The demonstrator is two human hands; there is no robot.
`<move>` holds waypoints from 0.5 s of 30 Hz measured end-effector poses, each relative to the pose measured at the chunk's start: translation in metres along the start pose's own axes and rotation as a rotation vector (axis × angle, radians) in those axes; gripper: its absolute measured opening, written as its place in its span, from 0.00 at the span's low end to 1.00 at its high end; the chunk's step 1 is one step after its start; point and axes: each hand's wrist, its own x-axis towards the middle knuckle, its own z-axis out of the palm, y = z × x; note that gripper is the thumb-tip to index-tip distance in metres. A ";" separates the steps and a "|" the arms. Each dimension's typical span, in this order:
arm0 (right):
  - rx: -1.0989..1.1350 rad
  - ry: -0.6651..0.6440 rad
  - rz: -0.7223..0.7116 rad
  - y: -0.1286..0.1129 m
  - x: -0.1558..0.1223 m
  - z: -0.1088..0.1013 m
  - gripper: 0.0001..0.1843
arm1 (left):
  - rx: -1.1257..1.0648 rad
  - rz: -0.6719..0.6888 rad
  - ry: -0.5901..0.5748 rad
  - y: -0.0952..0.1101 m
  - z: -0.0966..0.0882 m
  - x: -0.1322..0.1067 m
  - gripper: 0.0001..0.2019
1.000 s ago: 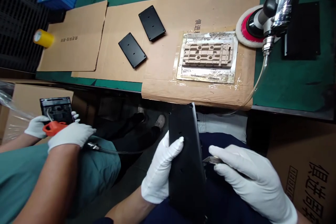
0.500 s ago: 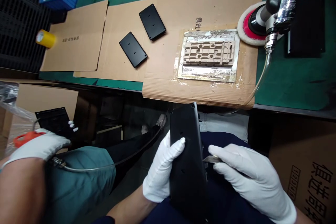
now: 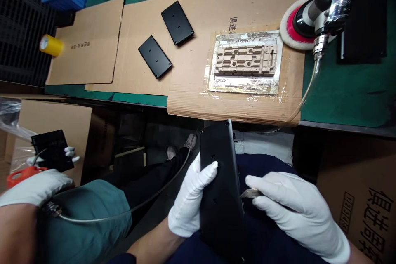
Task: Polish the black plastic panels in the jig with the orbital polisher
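My left hand (image 3: 189,198), in a white glove, grips a long black plastic panel (image 3: 220,181) standing on edge over my lap, thumb across its face. My right hand (image 3: 297,214), also gloved, pinches a small metal blade (image 3: 249,193) whose tip touches the panel's right edge. Two smaller black panels (image 3: 154,56) (image 3: 177,22) lie flat on cardboard on the bench above.
A tan moulded fixture (image 3: 245,60) sits on a taped plate on the cardboard. A pneumatic polisher (image 3: 318,12) with hose rests at the right on the green mat. At left a co-worker's gloved hands (image 3: 37,185) hold a black part (image 3: 51,154) and an orange tool. Cardboard boxes flank both sides.
The co-worker's hands, black part and orange tool have shifted left and down. My own hands and the panel have hardly moved; the blade sits slightly lower on the edge.
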 end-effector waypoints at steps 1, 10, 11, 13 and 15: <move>0.003 -0.006 -0.005 0.000 0.000 0.000 0.26 | -0.001 -0.001 0.001 0.000 0.000 0.000 0.31; 0.249 0.079 0.096 0.028 -0.002 -0.025 0.17 | -0.012 0.008 0.065 0.002 -0.010 0.009 0.19; 0.226 0.264 0.229 0.042 0.002 -0.037 0.15 | -0.011 0.028 0.060 0.008 -0.011 0.017 0.18; 0.133 0.681 0.471 0.079 0.018 -0.069 0.18 | 0.033 0.131 -0.012 0.029 -0.006 0.039 0.18; -0.042 0.892 0.560 0.119 0.042 -0.106 0.23 | 0.129 0.288 -0.161 0.060 0.007 0.071 0.24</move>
